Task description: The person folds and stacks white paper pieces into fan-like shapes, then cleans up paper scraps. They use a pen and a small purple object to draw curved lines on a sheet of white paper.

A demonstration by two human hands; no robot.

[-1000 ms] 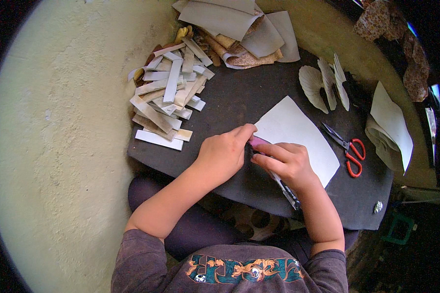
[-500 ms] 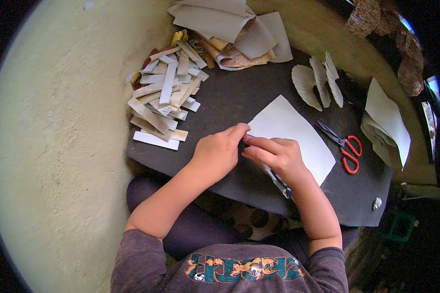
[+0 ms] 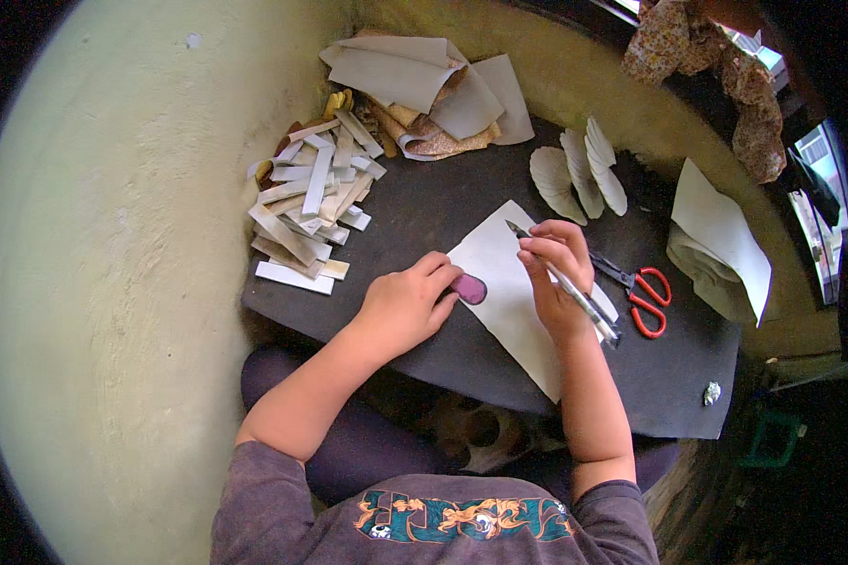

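Observation:
A white sheet of paper [image 3: 523,330] lies slanted across the dark board in front of me. At its left edge, my left hand [image 3: 410,299] pinches a small purple oval piece with a dark rim [image 3: 469,289] between fingers and thumb. The piece lies over the paper's edge. My right hand [image 3: 561,273] is above the sheet's right part, its fingers closed round a clear-barrelled pen [image 3: 584,303]. The pen's dark tip points up and left toward the sheet's far corner. Scissors with red handles [image 3: 648,306] rest just right of my right hand, blades partly hidden by it.
Pale card strips [image 3: 301,202] are heaped at the left by the wall. Folded sheets [image 3: 396,75] pile up at the back. Ridged, petal-like pieces [image 3: 575,174] stand at the far right, near a curled sheet [image 3: 721,250]. A foil ball [image 3: 711,393] sits at the board's right corner.
My hands have moved apart. The right one, with the pen, has gone up and right, the tip now pointing away. The purple piece shows in my left hand. The view has shifted slightly.

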